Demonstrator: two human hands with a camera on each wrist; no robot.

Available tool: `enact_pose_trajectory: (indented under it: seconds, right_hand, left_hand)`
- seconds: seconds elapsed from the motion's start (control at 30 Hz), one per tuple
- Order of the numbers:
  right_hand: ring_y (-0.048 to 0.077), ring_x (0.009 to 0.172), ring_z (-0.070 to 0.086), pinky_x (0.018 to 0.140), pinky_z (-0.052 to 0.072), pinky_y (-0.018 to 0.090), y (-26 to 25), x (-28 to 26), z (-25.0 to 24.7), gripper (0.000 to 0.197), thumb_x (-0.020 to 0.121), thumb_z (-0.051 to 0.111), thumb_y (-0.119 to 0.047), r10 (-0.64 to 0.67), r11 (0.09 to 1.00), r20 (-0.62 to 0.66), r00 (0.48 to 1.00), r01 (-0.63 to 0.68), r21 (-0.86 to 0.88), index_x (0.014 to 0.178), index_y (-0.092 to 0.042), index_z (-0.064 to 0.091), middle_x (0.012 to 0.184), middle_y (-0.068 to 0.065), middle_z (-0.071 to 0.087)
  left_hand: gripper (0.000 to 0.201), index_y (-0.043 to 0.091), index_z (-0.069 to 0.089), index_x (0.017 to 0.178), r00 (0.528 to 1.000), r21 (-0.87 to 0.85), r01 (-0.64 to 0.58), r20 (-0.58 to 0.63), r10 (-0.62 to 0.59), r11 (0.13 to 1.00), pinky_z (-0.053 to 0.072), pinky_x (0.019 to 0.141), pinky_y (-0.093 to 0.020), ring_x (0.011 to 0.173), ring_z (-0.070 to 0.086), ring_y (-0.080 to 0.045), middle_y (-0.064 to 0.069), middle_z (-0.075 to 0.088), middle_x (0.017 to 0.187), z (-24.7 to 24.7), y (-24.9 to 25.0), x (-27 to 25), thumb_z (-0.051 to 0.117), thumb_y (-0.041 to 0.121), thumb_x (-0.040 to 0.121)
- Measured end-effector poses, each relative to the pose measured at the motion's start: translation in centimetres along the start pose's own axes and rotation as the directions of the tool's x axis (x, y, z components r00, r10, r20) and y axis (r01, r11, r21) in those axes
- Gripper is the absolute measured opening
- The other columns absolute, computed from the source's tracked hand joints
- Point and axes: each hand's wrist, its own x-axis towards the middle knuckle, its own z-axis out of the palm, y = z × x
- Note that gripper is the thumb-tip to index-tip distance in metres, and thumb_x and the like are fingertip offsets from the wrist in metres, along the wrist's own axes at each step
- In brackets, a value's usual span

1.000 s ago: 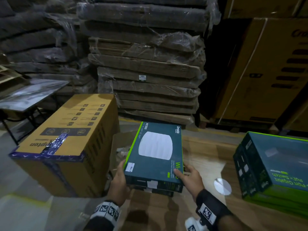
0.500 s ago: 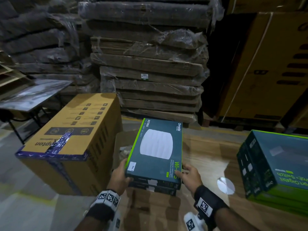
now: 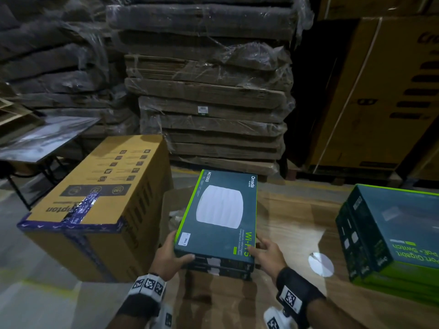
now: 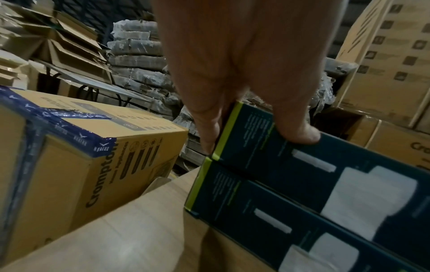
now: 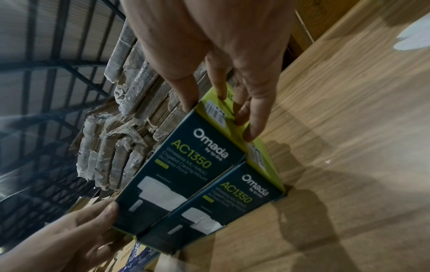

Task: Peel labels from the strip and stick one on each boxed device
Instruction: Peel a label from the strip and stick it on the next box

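Two dark teal Omada AC1350 boxes are stacked on the wooden tabletop [image 3: 297, 222]; the upper access-point box [image 3: 221, 217] is gripped at its near corners by both hands, while the lower access-point box [image 3: 221, 273] lies flat beneath it on the wood. The left hand [image 3: 169, 260] is clamped on the near left corner, thumb curled along the front edge and fingers hidden behind the green-striped side; the right hand [image 3: 268, 255] is held against the near right corner, its fingers [image 5: 251, 117] spread fairly straight over the lime-green side panel and touching a white barcode sticker there. A small white "No.1" label [image 3: 186, 239] is seen stuck on the top face of the upper box, just beside the left hand. In the left wrist view the upper box is seen tilted slightly off the lower one at that corner. A round white disc [image 3: 320, 264] lies on the wood to the right, between the stack and a pile of green-edged PoE switch boxes [image 3: 389, 233]. A large Crompton carton [image 3: 95, 203], sealed with blue printed tape, stands just left of the table edge; shrink-wrapped flattened cardboard [image 3: 209, 96] is piled behind.
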Motion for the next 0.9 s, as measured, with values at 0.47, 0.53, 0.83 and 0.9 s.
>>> enact_pose_trajectory:
  seconds: [0.47,0.53,0.83,0.9]
  right_hand:
    - [0.012,0.102,0.065,0.092,0.052,0.047,2.5,0.8,0.8,0.031,0.068,0.06,-0.045,0.004,0.995,0.036,0.999,0.0,-0.097,0.099,-0.043,0.068,0.103,-0.014,0.072]
    - [0.012,0.103,0.065,0.093,0.052,0.046,3.0,1.1,0.7,0.04,0.065,0.06,-0.052,-0.003,0.993,0.049,0.999,0.009,-0.12,0.105,-0.047,0.065,0.103,-0.016,0.071]
    - [0.016,0.09,0.053,0.068,0.034,0.025,0.8,-0.7,1.4,0.02,0.101,0.043,-0.028,-0.001,0.935,0.016,1.0,0.007,-0.355,0.091,-0.017,0.057,0.096,0.002,0.061]
    - [0.021,0.092,0.057,0.072,0.037,0.028,0.9,-0.5,1.5,0.026,0.101,0.042,-0.03,0.006,0.93,0.011,1.0,-0.002,-0.368,0.093,-0.012,0.059,0.098,0.008,0.064]
  left_hand:
    - [0.03,0.009,0.058,0.121,0.988,-0.018,0.119,-0.094,-0.121,0.993,0.038,0.078,-0.025,0.102,0.059,-0.025,-0.01,0.066,0.113,0.4,-1.4,0.2,0.051,0.026,0.096]
    - [0.03,0.009,0.061,0.117,0.986,-0.006,0.145,-0.084,-0.145,0.989,0.039,0.078,-0.027,0.103,0.06,-0.027,-0.013,0.067,0.113,0.4,-2.0,0.7,0.051,0.028,0.096]
    - [0.037,0.007,0.06,0.118,0.975,0.037,0.22,-0.035,-0.219,0.975,0.04,0.085,-0.031,0.109,0.057,-0.031,-0.017,0.064,0.117,0.7,-2.5,1.2,0.046,0.035,0.098]
    - [0.038,0.007,0.06,0.118,0.976,0.042,0.214,-0.032,-0.213,0.976,0.041,0.086,-0.032,0.109,0.057,-0.031,-0.017,0.064,0.117,0.6,-2.4,1.2,0.046,0.035,0.098]
